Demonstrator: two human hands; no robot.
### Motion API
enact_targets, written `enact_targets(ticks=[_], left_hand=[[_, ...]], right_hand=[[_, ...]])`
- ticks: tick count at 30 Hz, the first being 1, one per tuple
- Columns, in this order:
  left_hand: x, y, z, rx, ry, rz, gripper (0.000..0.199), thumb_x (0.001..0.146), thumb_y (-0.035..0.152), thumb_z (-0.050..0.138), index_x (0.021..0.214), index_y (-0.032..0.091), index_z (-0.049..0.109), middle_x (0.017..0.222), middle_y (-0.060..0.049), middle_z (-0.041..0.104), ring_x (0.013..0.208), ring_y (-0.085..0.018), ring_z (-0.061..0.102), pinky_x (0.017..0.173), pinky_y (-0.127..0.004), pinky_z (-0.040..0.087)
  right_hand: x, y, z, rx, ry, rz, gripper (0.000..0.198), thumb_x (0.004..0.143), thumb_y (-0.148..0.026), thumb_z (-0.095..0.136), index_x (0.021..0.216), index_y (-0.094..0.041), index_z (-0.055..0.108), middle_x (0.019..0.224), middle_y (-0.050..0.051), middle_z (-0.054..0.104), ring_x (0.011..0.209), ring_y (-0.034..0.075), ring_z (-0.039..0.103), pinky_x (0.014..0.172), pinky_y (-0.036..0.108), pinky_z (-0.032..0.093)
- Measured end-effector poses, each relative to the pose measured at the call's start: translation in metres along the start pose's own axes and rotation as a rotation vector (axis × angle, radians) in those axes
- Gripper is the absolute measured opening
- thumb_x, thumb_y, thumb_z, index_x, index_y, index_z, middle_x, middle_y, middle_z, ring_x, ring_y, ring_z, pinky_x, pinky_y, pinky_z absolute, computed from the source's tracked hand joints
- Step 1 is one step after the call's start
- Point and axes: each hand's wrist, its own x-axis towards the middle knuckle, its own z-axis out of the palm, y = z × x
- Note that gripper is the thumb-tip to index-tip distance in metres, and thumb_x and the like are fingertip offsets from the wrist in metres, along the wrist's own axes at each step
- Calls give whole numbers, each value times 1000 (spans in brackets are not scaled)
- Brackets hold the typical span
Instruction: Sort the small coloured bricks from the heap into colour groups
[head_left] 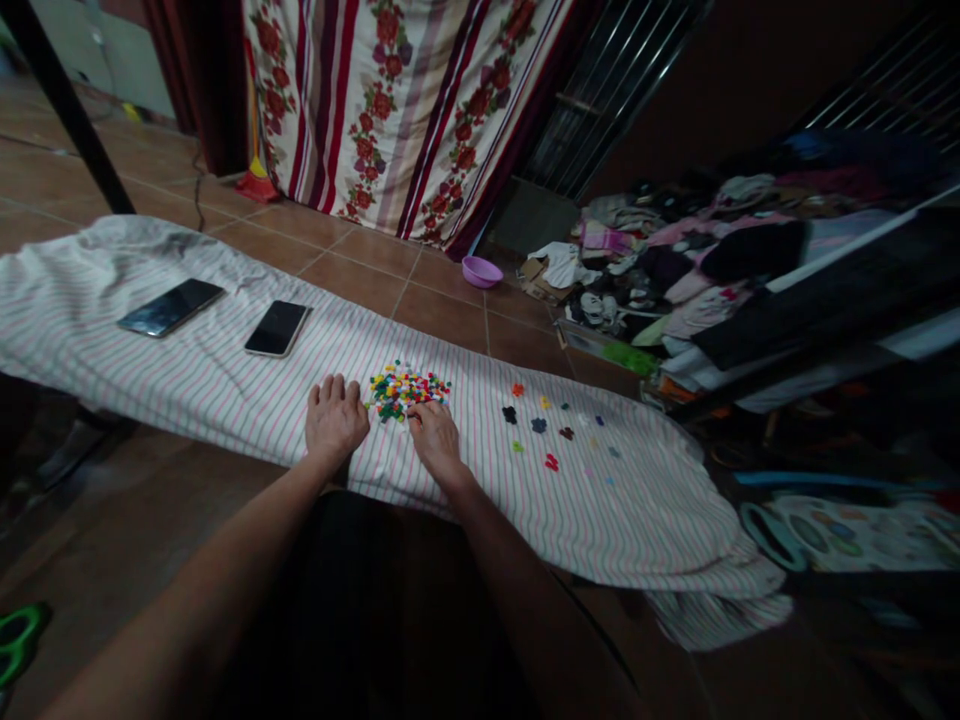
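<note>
A heap of small multicoloured pieces (pixel 397 384), too small for me to name, lies on a striped cloth (pixel 465 470). My left hand (pixel 335 415) rests palm down on the cloth just left of the heap, fingers stretched out and holding nothing. At the near right edge of the heap is my right hand (pixel 436 434), its thumb and forefinger drawn together at the pieces; what they hold, if anything, is hidden. Farther right are small groups sorted by colour, among them an orange group (pixel 518 389), a black group (pixel 509 414) and a red group (pixel 552 462).
Two phones, a larger phone (pixel 172 307) and a smaller phone (pixel 277 328), lie on the cloth to the left. Beyond it, a purple basin (pixel 481 271) stands on the tiled floor before a flowered curtain (pixel 390 110). Heaped clothes (pixel 675 260) fill the right side.
</note>
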Motion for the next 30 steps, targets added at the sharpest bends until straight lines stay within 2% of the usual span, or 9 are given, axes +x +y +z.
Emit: enact_targets(ticks=[5,14,20,30], left_hand=[[-1,1,-2,39,1,10,37,90,28,36,116,17,60,133,-17,56,130,-31,46,108,-48,31],[-3,1,-4,73,-1,33,38,92,28,31,115,17,59,130,-15,57,128,-30,46,106,-46,31],[-3,3,-6,120,4,32,40,92,29,30,118,18,58,133,-14,56,128,-29,46,106,-44,31],[-2,6,-11,117,-1,39,36,91,28,32,113,19,59,128,-14,59,123,-28,48,103,-45,35]], right_hand=[[-2,-2,-5,-1,29,-43,16,86,-17,54,93,-25,67,96,5,65,97,23,55,86,35,46],[-7,8,-15,98,59,-13,19,83,-13,48,92,-22,62,92,3,67,89,19,59,88,32,46],[-13,39,-32,124,181,102,21,81,-17,46,91,-22,64,88,4,67,83,19,60,84,33,48],[-21,110,-66,165,329,219,24,81,-25,47,88,-22,71,88,5,68,80,19,62,78,33,50]])
